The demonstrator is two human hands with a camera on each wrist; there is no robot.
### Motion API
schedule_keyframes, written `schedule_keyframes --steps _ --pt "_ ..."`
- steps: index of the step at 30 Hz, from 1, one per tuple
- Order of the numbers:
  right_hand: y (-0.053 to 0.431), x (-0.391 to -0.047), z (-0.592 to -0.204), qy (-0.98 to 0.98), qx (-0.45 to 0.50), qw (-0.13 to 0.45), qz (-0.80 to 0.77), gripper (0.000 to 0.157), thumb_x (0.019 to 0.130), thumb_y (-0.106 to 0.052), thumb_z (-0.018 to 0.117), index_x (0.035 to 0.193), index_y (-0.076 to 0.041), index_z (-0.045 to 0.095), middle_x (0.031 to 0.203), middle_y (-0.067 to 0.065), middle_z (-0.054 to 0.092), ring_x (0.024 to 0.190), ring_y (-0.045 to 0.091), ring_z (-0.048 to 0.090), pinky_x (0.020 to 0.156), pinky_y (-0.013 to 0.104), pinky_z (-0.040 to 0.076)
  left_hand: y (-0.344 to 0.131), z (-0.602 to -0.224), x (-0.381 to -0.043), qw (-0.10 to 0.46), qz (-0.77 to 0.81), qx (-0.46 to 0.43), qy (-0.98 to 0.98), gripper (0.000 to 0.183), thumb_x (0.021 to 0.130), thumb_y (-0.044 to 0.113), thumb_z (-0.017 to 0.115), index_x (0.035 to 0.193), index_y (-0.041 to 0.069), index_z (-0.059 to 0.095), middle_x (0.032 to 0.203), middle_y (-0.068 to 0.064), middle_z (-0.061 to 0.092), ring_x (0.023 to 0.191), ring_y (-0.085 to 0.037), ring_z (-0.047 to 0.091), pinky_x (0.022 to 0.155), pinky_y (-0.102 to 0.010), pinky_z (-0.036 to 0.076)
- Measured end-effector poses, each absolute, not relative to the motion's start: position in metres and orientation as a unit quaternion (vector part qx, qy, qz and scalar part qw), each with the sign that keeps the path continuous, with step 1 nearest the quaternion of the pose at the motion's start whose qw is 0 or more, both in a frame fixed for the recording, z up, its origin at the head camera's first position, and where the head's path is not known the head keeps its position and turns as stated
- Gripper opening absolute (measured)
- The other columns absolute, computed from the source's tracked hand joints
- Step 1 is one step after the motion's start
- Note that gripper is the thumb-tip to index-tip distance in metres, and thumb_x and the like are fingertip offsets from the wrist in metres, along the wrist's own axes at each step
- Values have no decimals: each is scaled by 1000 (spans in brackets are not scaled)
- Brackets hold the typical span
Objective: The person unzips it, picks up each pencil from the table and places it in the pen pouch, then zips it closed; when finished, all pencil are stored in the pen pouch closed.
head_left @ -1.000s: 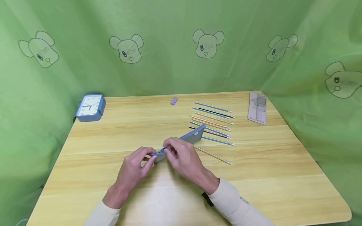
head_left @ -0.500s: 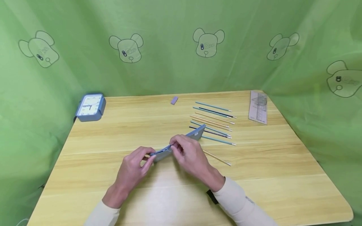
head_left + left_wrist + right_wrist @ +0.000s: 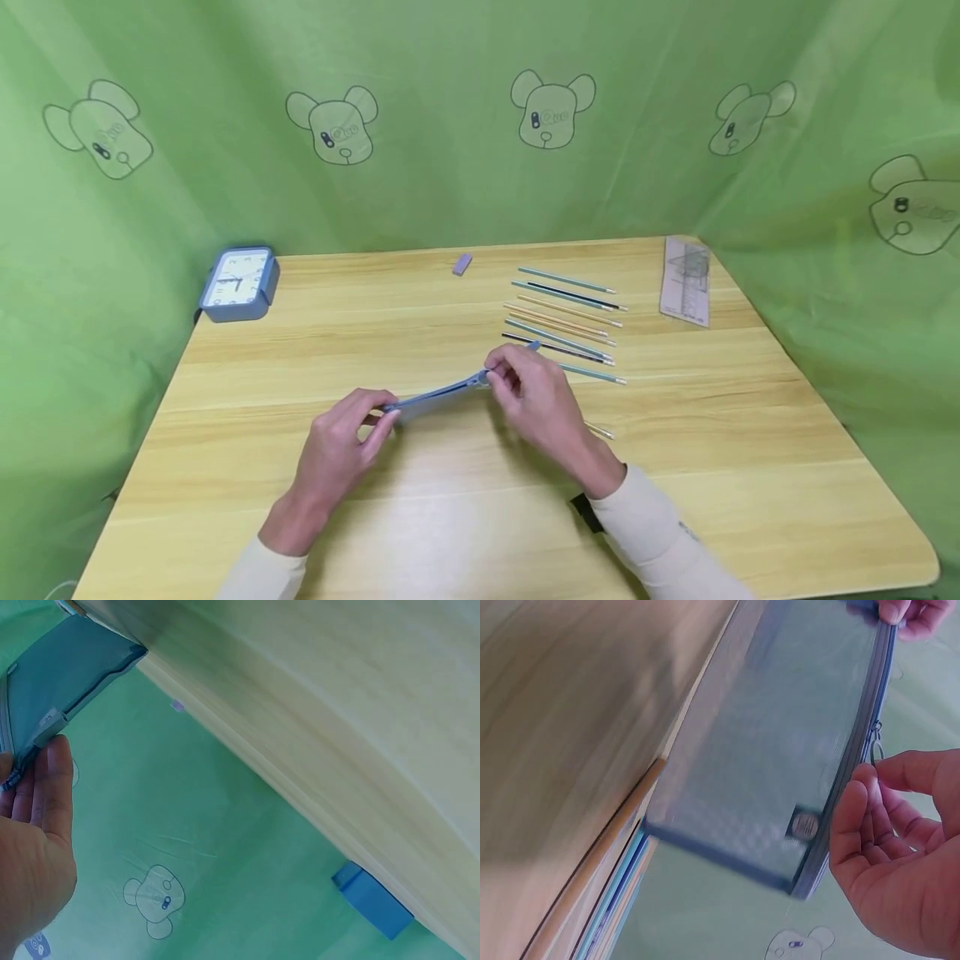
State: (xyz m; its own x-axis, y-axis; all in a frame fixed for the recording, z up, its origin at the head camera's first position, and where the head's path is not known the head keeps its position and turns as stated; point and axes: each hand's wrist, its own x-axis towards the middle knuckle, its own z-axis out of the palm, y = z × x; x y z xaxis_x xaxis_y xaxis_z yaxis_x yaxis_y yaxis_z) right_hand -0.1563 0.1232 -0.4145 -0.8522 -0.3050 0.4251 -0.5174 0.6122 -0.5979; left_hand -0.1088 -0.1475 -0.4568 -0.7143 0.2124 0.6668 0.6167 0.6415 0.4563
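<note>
A blue see-through mesh pencil pouch [image 3: 757,742] is held up above the table between both hands. In the head view its zipper edge [image 3: 435,394] faces up and part of the zipper is parted. My left hand [image 3: 337,446] pinches the pouch's left end; the left wrist view has the fingers [image 3: 54,784] at its corner. With thumb and index finger, my right hand [image 3: 546,410] pinches the ring on the zipper pull [image 3: 877,750], towards the pouch's right end. A small label [image 3: 805,824] sits near that end. The pouch's inside cannot be seen.
Several pencils [image 3: 562,312] lie in a loose row right of centre, one partly hidden by the right hand. A purple eraser [image 3: 462,264] is at the back. A blue clock [image 3: 238,283] stands back left, and a clear ruler set [image 3: 686,281] lies back right.
My right hand has moved right along the zipper with the pull, and more of the zipper has parted behind it. The left hand shifted slightly left, and the pouch now shows more edge-on.
</note>
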Motion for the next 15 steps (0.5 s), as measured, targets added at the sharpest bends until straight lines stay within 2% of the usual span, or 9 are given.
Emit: schedule_keyframes --steps 15 --pt "166 -171 -419 -910 158 148 353 8 97 4 69 102 -2 73 85 8 70 74 16 62 64 21 54 -170 -459 -109 313 -355 -229 -851 24 81 -12 85 100 -2 74 93 -12 79 78 -23 79 71 -19 64"
